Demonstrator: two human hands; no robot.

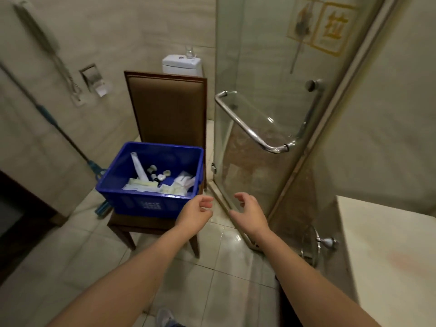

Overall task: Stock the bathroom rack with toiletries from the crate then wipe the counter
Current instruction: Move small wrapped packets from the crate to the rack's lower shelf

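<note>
Bathroom restocking, seemingly at its start: a person held out an empty left hand [194,212] and right hand [252,210], fingers loosely curled and holding nothing. At nine o'clock, a blue crate [146,204] on a chair [169,109] lay full of toiletries [160,182]. No rack was in view. At four o'clock, the bench [389,256] showed a faint smear and looked unwiped.

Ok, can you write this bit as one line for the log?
left hand: empty, by crate | right hand: empty | crate: on chair, toiletries inside
</note>
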